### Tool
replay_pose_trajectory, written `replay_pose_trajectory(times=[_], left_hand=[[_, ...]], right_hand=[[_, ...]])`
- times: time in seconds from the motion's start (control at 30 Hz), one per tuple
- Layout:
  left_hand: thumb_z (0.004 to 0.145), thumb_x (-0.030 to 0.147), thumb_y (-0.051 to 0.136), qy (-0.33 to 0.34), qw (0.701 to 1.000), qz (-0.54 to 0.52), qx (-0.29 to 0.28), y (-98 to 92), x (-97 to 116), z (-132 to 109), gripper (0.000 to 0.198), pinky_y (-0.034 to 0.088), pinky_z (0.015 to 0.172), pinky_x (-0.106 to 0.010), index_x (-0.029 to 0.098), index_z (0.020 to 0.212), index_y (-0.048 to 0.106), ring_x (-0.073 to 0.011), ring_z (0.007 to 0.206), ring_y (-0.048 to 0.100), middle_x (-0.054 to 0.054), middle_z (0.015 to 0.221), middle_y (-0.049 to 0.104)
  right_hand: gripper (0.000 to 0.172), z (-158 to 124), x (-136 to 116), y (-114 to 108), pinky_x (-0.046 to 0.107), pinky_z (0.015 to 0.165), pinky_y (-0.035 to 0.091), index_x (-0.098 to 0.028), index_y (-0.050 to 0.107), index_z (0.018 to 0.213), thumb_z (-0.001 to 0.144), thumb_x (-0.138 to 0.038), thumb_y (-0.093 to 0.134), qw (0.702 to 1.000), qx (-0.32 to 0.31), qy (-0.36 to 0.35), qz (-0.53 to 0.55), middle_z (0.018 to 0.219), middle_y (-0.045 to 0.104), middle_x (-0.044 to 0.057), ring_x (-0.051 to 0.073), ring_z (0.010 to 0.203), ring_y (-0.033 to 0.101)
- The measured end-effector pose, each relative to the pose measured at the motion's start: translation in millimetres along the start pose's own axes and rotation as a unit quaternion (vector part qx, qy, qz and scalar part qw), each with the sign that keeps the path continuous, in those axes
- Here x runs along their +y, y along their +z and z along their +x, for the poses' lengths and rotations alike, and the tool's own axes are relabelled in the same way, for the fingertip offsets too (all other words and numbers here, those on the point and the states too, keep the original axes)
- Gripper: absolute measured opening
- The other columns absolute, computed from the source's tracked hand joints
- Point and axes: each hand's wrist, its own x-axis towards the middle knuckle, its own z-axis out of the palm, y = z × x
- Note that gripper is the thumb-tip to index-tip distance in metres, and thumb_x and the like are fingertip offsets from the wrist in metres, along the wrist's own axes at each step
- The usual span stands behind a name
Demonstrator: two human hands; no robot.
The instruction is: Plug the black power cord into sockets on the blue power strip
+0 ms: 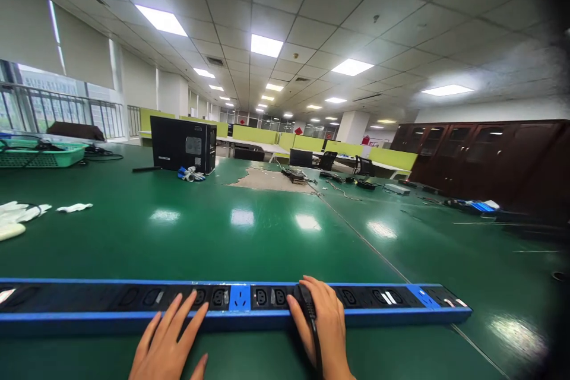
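A long power strip (240,298) with a blue frame and black outlet sections lies across the near part of the green table. Spread fingers of my left hand (171,341) rest on its front edge and outlets, left of the blue socket block. Right of that block, my right hand (327,326) grips a black power plug (304,301) between thumb and fingers, at one of the outlets. Its black cable (317,347) runs down toward me past the palm. How deep the plug sits in the outlet is hidden by my fingers.
A black computer case (182,143) stands farther back, with blue-white gloves (191,174) before it. White gloves (20,214) lie left, below a green basket (53,156). Loose electronic parts (296,175) lie at the back, near a worn patch of tabletop (267,180).
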Motion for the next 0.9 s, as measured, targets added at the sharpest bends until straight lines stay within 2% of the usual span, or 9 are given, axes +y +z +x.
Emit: replay_pose_trajectory(times=[0.2,0.43,0.63,0.9], left_hand=[[0.086,0.031,0.051,-0.014,1.000,-0.025,-0.009,-10.2,3.6,4.2,0.053,0.032,0.108,-0.042,0.031,0.139,0.048,-0.0281,0.133,0.045,-0.004,0.146,0.049],[0.086,0.030,0.051,0.002,1.000,-0.018,0.007,-11.9,2.6,5.0,0.053,0.032,0.107,-0.044,0.028,0.139,0.047,-0.0277,0.134,0.044,-0.006,0.146,0.049],[0.087,0.030,0.051,-0.004,1.000,-0.021,-0.013,-14.5,4.5,4.6,0.053,0.030,0.108,-0.044,0.027,0.140,0.046,-0.0277,0.136,0.041,-0.006,0.148,0.046],[0.088,0.027,0.051,0.001,1.000,-0.017,-0.016,-18.9,7.1,5.7,0.052,0.028,0.108,-0.043,0.024,0.139,0.046,-0.0262,0.138,0.037,-0.007,0.148,0.045]], right_hand=[[0.032,0.9,-0.4,-2.8,0.042,0.089,0.045,-0.020,0.062,0.104,0.087,-0.047,0.056,0.999,0.013,0.011,0.029,0.114,0.065,0.011,0.025,0.107,0.057],[0.033,0.3,0.8,-0.5,0.040,0.088,0.043,-0.021,0.062,0.099,0.085,-0.051,0.057,1.000,-0.014,0.018,0.006,0.113,0.065,0.010,0.025,0.107,0.057],[0.033,1.2,-0.4,-3.6,0.040,0.091,0.041,-0.022,0.063,0.098,0.087,-0.052,0.054,0.999,-0.042,0.025,0.010,0.112,0.066,0.008,0.024,0.107,0.056],[0.037,-0.2,5.1,-3.3,0.040,0.088,0.041,-0.022,0.064,0.100,0.087,-0.055,0.053,0.998,-0.038,0.035,0.034,0.107,0.068,0.007,0.024,0.101,0.060]])
